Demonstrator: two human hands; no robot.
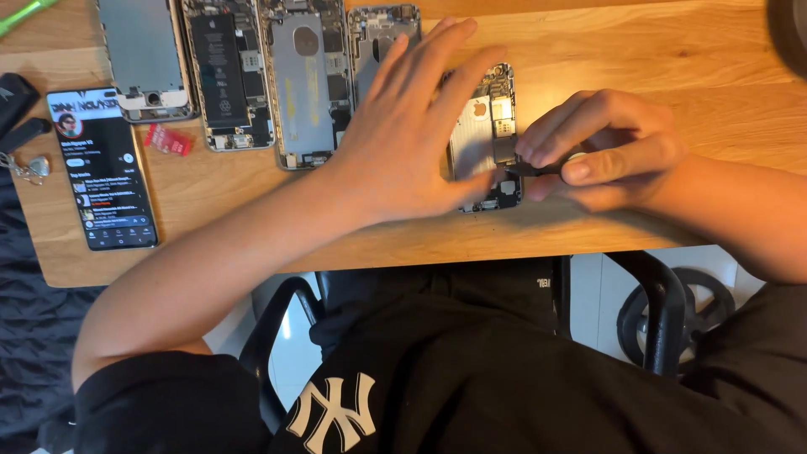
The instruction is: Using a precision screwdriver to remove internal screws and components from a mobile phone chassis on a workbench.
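The opened phone housing [487, 139] lies on the wooden worktop [656, 50], close to its near edge, with my left hand [412, 126] spread flat over its left half, fingers open and covering part of it. My right hand [601, 147] is pinched shut on a small dark tool [531, 168] whose tip touches the housing's lower right side. To the left lie four more stripped phone shells [307, 80] in a row, then a red pick [168, 139] and a lit smartphone [101, 168].
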